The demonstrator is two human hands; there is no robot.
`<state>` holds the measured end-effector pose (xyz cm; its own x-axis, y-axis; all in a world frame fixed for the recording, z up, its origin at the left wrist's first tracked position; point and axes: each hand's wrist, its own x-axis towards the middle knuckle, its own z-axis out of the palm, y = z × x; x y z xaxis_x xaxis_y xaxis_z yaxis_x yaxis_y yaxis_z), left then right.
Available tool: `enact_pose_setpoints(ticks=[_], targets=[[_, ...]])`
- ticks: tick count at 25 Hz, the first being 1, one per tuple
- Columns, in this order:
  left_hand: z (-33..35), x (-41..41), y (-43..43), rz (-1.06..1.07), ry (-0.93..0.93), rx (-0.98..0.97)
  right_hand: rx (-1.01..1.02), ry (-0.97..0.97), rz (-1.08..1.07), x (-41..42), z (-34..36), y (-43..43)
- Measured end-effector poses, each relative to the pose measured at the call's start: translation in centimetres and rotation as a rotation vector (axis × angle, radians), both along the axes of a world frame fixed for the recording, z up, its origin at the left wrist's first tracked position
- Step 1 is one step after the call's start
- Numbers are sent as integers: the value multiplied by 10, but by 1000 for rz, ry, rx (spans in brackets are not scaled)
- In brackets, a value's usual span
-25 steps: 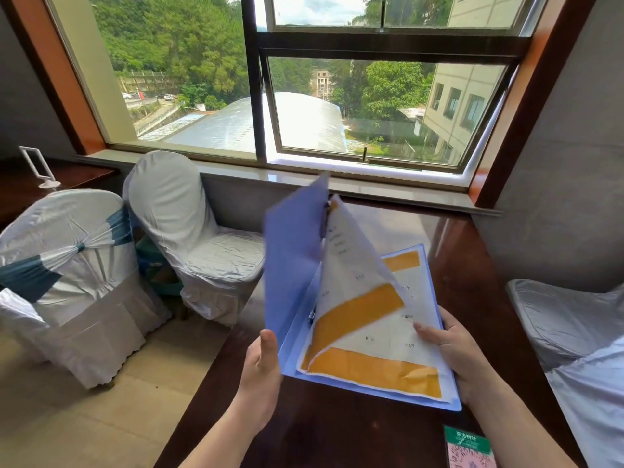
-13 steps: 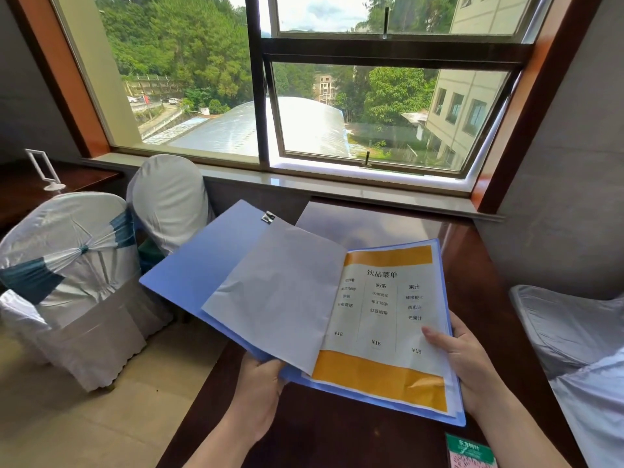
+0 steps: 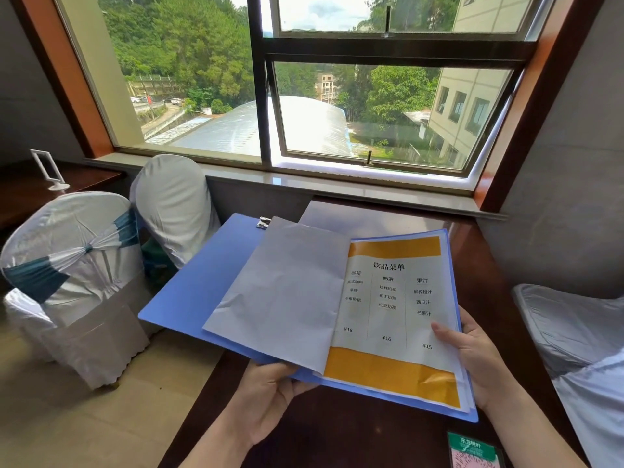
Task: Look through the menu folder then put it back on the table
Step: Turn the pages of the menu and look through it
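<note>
Blue folder (image 3: pixel 202 285) lies open between my hands above table (image 3: pixel 354 437). My left hand (image 3: pixel 266 396) grips bottom edge; my right hand (image 3: pixel 472 356) pinches right edge, thumb on menu page (image 3: pixel 388 309).

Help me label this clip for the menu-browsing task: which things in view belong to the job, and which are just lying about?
Part of the job:
blue menu folder, open
drinks menu page
turned page
left hand, right hand, both holding the folder
dark wooden table

Just lying about:
green and pink card
covered chairs
sign holder
</note>
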<state>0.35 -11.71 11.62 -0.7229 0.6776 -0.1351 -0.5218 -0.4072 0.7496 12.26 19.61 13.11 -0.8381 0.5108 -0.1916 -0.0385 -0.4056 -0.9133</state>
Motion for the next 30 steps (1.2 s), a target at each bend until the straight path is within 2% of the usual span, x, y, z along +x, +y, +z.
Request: enact_pose_setpoints(ticks=[6,11,20,24,30], targets=[[11,4,-1,-132,32,122,27,8,9,-7,10,13],[15,9,5,-28,-75,85,43,26,31,-7,17,11],[18,14,2,56,-133,59,67,32,121,-2,41,5],[20,3,-3,105,-159,41,24,27,84,13,32,-5],[16,-4,-9,98,-180,40,126,59,92,26,33,-25]])
